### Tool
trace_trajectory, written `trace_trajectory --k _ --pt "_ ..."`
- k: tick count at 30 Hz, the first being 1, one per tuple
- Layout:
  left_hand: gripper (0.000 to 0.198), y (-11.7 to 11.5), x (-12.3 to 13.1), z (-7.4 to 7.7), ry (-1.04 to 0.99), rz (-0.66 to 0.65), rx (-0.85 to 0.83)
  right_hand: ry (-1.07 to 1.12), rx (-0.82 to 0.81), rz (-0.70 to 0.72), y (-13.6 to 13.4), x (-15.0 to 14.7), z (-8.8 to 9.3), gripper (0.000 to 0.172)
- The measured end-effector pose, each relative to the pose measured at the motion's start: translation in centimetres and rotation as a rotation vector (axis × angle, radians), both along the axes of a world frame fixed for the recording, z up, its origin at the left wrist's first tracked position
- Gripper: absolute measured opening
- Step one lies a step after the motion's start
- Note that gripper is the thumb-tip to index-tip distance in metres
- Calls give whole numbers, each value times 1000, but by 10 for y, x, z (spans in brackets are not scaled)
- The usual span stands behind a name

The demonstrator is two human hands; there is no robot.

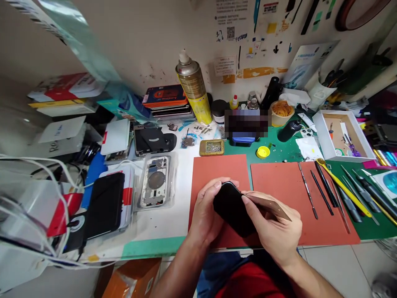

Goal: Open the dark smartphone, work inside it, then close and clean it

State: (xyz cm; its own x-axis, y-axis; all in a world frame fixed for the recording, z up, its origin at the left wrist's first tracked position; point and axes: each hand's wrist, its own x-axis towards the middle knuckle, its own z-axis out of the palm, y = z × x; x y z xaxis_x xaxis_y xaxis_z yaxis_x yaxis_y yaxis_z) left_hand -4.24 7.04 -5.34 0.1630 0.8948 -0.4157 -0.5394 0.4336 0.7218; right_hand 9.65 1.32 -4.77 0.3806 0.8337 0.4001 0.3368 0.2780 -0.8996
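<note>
Bright, even light fills the scene, soft and diffuse, apparently from above, with no hard beam. Shadows stay faint: only a gentle darkening falls beneath the left hand (204,211) and right hand (273,223) on the red mat (220,174). Glare shows as a pale sheen on the shoulder of the spray can (190,87) and along the black phone (231,209), while the thin brown card (268,207) looks sharp. Wide-angle distortion bows the wall (124,41) and the bench (167,244) toward the corners. The white cables (34,203) at lower left look stretched and soft, the plastic sheet (77,37) at upper left is smeared, and a mosaic blur (246,123) hides a patch at upper centre.
</note>
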Motion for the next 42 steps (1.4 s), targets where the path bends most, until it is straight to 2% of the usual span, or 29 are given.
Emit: trace_trajectory --k 9,24,31,42 --pt "23 0 0 -3 15 24 -16 -44 -26 17 4 2 -4 20" --pt "23 -1 1 -2 29 15 -11 -123 26 42 4 5 -5 24" --pt "26 -5 2 -1 61 43 -19 -206 109 97 2 8 -3 33" --pt "32 -8 3 3 89 29 -8 -305 220 106 0 5 2 35"
